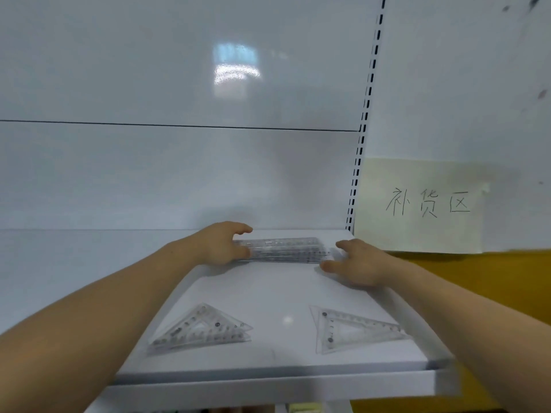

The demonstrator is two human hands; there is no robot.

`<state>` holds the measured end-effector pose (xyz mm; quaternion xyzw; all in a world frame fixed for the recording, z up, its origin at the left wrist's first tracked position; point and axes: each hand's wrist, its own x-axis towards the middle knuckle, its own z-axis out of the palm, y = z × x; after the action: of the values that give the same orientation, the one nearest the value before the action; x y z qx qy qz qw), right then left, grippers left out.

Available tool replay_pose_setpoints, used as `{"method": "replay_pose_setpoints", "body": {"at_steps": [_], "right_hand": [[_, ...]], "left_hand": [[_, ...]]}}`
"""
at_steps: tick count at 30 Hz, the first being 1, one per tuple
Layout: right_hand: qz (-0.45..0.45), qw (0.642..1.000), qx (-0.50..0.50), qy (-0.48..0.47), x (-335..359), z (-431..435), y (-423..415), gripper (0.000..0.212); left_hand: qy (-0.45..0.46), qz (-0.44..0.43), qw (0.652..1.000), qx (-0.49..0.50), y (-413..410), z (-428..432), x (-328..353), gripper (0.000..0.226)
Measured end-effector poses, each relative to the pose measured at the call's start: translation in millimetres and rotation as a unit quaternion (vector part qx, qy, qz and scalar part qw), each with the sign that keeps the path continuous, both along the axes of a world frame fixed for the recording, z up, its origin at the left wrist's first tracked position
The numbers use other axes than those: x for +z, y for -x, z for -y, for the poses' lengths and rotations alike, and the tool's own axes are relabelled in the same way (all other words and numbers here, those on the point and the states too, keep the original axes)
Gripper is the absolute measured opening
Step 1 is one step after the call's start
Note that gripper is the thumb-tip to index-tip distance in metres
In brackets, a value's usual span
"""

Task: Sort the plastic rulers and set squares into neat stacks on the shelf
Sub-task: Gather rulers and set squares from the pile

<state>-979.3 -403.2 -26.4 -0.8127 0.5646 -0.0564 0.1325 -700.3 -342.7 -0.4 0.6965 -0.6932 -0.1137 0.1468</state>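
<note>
A stack of clear plastic rulers (286,250) lies across the back of the white shelf (283,290). My left hand (223,245) grips the stack's left end, thumb in front and fingers curled over the back. My right hand (357,262) sits at the right end, fingers spread and touching the rulers' tips. Nearer the front, a pile of clear set squares (202,330) lies on the left. A second pile of set squares (348,330) lies on the right.
The shelf's back panel (179,174) rises right behind the rulers. A slotted upright (362,138) stands at the back right corner. Beside it hangs a pale paper note with handwriting (423,204). The shelf's front lip (268,389) is below.
</note>
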Motion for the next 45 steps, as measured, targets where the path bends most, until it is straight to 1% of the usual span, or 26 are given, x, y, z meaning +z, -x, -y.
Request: {"method": "replay_pose_setpoints", "body": {"at_steps": [3, 6, 11, 15, 24, 30, 37, 41, 45], "right_hand": [[0.014, 0.999, 0.03, 0.042, 19, 5, -16, 0.087], [0.014, 0.995, 0.08, 0.054, 36, 5, -55, 0.085], [0.018, 0.985, 0.164, 0.057, 41, -22, -153, 0.079], [0.019, 0.974, 0.221, 0.051, 42, -56, -246, 0.077], [0.016, 0.941, 0.335, 0.038, 44, -160, -467, 0.071], [0.016, 0.92, 0.387, 0.053, 38, -211, -581, 0.069], [-0.006, 0.913, 0.403, 0.068, 32, -212, -691, 0.07], [0.011, 0.92, 0.388, 0.059, 31, -187, -753, 0.072], [0.006, 0.929, 0.369, 0.034, 26, -158, -809, 0.067]], "left_hand": [[0.027, -0.007, 0.999, 0.021, -8, -16, 1, 0.059], [0.045, -0.013, 0.997, 0.057, -24, -41, -3, 0.059], [0.01, 0.004, 0.992, 0.122, -78, -98, -14, 0.059], [-0.004, 0.011, 0.985, 0.174, -140, -154, -21, 0.057], [0.01, 0.029, 0.951, 0.306, -318, -296, -12, 0.055], [0.008, 0.055, 0.926, 0.374, -420, -367, -8, 0.057], [0.01, 0.049, 0.912, 0.407, -514, -390, -13, 0.054], [0.021, 0.051, 0.911, 0.409, -572, -376, -13, 0.054], [0.03, 0.047, 0.916, 0.397, -631, -349, -10, 0.051]]}}
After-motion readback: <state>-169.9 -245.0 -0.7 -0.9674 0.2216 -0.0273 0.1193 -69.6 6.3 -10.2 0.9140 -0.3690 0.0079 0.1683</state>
